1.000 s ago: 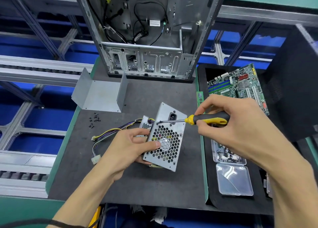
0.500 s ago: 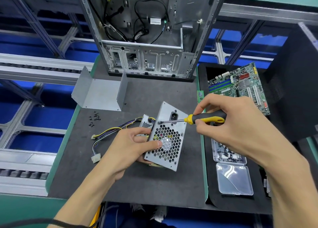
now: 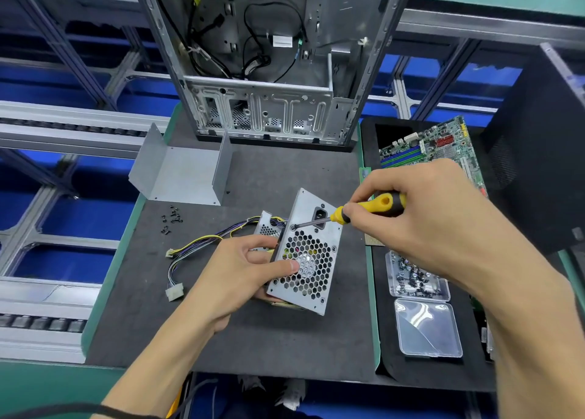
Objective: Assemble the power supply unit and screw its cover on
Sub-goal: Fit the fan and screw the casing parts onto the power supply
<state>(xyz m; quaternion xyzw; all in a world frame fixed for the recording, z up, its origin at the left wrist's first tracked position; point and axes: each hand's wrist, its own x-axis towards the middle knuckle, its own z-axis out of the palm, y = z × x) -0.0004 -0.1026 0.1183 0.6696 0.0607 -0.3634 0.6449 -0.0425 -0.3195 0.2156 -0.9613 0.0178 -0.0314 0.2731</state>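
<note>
Clear plastic box [image 3: 417, 280] holds dark screws, lid open. Perforated metal power supply [image 3: 305, 254] upright on grey felt surface [image 3: 285, 339], gripped by left hand [image 3: 240, 273]. Right hand [image 3: 421, 216] grips yellow-black screwdriver [image 3: 367, 209], tip on corner screw.

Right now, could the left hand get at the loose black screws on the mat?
Probably yes: the screws lie uncovered left of the wire bundle, but the left hand grips the power supply and must release first.

A dark grey felt-like mat covered the surface [image 3: 259, 339], which had a green edge [image 3: 107, 279]. Grey aluminium roller rails [image 3: 63, 133] ran along the left, over blue flooring [image 3: 72, 225] seen between metal frame bars [image 3: 443, 79]. Light was even and bright.
</note>
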